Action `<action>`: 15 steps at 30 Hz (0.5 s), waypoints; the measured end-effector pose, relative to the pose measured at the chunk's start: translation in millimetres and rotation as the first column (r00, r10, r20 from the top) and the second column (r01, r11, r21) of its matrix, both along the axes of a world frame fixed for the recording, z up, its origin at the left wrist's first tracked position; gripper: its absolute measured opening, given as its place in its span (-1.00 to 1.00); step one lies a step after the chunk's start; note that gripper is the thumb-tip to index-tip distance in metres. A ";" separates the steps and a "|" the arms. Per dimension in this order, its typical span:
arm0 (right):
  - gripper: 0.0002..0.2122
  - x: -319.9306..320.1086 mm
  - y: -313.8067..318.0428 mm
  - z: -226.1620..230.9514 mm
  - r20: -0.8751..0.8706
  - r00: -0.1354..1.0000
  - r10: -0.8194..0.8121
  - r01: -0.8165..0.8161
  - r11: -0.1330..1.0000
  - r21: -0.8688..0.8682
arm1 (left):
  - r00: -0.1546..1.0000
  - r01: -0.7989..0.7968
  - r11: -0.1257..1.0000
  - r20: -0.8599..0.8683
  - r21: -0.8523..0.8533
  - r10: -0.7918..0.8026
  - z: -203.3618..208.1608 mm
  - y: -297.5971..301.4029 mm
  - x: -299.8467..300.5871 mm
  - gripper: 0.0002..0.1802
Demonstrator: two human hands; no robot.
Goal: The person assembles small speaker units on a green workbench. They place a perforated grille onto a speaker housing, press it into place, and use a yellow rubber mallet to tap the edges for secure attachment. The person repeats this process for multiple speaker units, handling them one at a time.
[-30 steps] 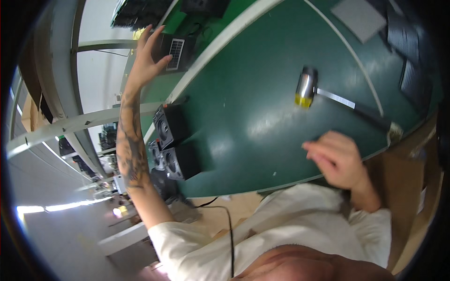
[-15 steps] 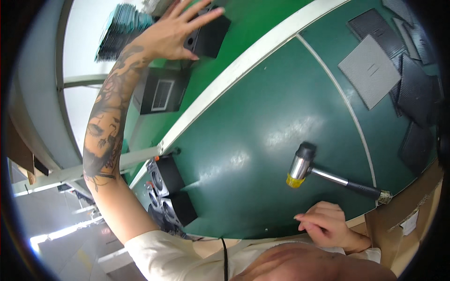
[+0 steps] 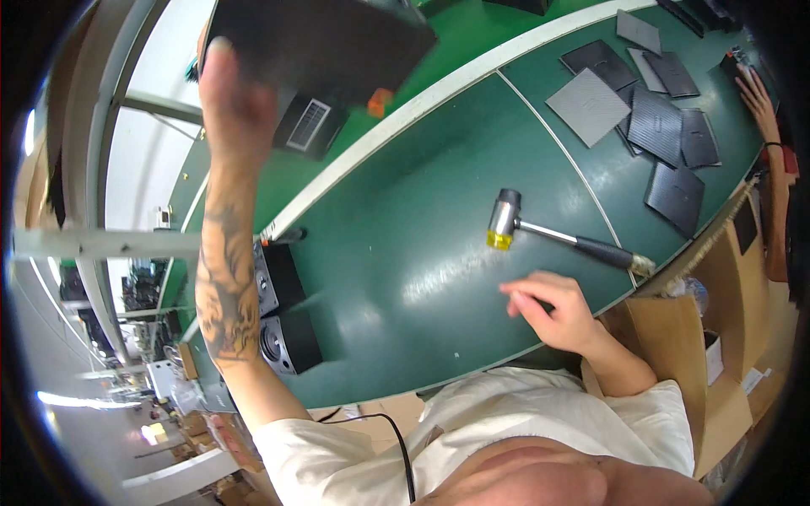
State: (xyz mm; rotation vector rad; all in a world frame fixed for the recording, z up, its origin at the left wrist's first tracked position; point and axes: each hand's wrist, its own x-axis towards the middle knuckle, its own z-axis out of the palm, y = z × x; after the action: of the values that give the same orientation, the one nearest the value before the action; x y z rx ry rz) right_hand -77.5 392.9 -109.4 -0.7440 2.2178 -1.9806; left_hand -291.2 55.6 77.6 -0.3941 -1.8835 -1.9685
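1) A large black box point(image 3: 329, 51) is gripped by the left hand point(image 3: 240, 105), with the thumb laid against its near face and the other fingers blurred or hidden
2) The box is held up at the far left, over the bright green strip point(image 3: 456, 34) beyond the white rail point(image 3: 371, 150); an orange patch point(image 3: 380, 103) is seen at its lower corner
3) The right hand point(image 3: 553, 312) is loosely curled, a gap being left between thumb and forefinger, and nothing is seen in it; it is held above the dark green worktop point(image 3: 380, 278), near the mallet point(image 3: 506, 221)
4) The step in hand is judged to be the one-handed handling of the box, with no part taken by the right hand
5) For the next move, a sure hold on the box seems to be called for, and support from the free hand might be needed, given its bulk
6) If the box were brought over the worktop, the rail and the two speaker boxes point(image 3: 304, 341) would have to be cleared; bare space is offered between those and the mallet
7) On the right, flat dark panels point(image 3: 654, 126) are strewn, with a co-worker's hand point(image 3: 757, 93) beyond them
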 end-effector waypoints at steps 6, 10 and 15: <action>-0.59 17.6 -49.0 57.2 -0.307 0.946 -0.106 0.008 0.952 -0.306 | 0.998 -0.060 0.985 0.016 -0.160 0.063 -34.0 20.3 207.5 0.26; -0.28 51.6 -136.2 60.4 -0.218 0.973 0.072 -0.127 0.959 -0.252 | 0.867 -0.181 0.977 0.487 0.115 0.103 -81.1 18.8 273.3 -0.16; -0.39 60.2 -166.2 28.7 -0.055 0.998 -0.017 0.005 0.977 -0.215 | 0.807 -0.269 0.963 0.539 -0.029 0.241 -97.1 2.4 313.0 -0.29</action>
State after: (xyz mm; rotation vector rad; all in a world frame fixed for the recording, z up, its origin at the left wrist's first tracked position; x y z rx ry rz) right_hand -17.3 226.7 -80.8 -0.8209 2.0616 -2.2581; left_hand 21.8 57.9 -19.5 0.4695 -2.0592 -2.0673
